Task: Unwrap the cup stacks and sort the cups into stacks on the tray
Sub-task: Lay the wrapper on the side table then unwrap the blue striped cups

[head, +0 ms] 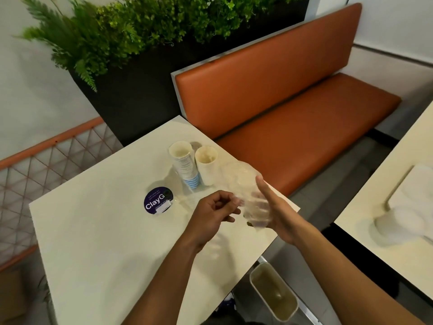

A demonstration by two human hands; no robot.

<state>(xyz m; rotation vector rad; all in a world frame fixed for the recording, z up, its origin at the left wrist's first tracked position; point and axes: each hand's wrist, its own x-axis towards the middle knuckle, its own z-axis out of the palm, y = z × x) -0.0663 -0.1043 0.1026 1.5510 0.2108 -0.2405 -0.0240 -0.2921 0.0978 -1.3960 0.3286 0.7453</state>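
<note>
Two stacks of paper cups stand upright side by side on the cream table (98, 231): a blue-and-white striped stack (186, 168) on the left and a plain white stack (207, 166) touching it on the right. Just in front of them, both my hands hold a clear plastic wrapper (248, 191) above the table's right edge. My left hand (215, 211) pinches its near end with curled fingers. My right hand (271, 207) grips the wrapper from the right, thumb pointing up. A loose piece of clear wrap (178, 184) lies around the striped stack's base.
A round dark blue sticker (158, 200) marks the table left of the cups. An orange bench (293, 109) runs behind the table, a planter (140, 55) beyond it. A small bin (274, 292) stands on the floor at the table's right. Another table (398, 207) holds white items at far right.
</note>
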